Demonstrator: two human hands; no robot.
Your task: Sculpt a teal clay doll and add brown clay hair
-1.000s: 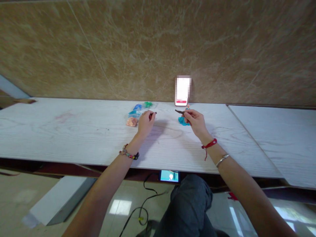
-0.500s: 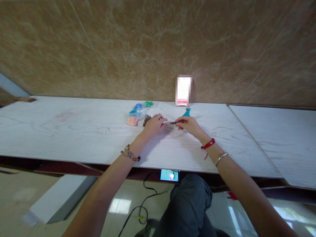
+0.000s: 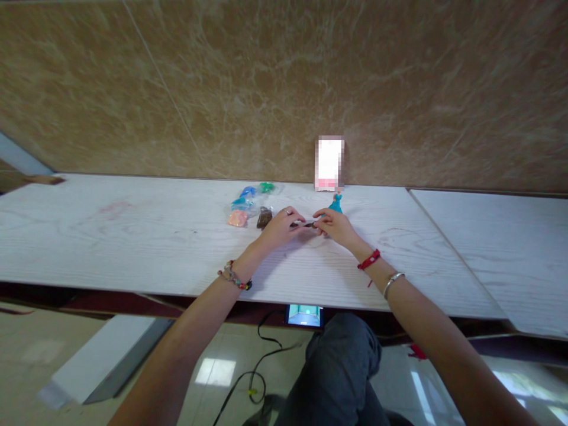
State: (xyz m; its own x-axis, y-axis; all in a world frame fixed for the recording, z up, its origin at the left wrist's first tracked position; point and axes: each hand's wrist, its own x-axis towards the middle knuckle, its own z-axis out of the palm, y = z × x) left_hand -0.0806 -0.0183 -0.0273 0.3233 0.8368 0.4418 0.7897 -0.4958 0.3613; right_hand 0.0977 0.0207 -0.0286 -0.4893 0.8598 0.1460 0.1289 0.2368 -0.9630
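Note:
A thin dark brown strip (image 3: 309,225) spans the small gap between my hands, low over the white table; its exact kind is too small to make out. The fingers of my left hand (image 3: 283,227) are closed on its left end. My right hand (image 3: 336,226) pinches the other end. Just behind my right hand stands a small figure in a blue dress (image 3: 336,203), its lower part partly covered by the fingers. To the left of my left hand lies a clear bag of dark brown clay-like material (image 3: 265,218).
More small bags lie farther left: peach (image 3: 238,218), blue (image 3: 247,191) and green (image 3: 267,187). A blurred white and pink upright object (image 3: 329,164) leans at the brown wall (image 3: 222,89). Below the white table (image 3: 133,248) edge is a lit phone screen (image 3: 305,315).
My right hand has shifted slightly left and down. The left hand has moved a little right, uncovering more of the brown bag, and more of the dark strip shows by the left fingers.

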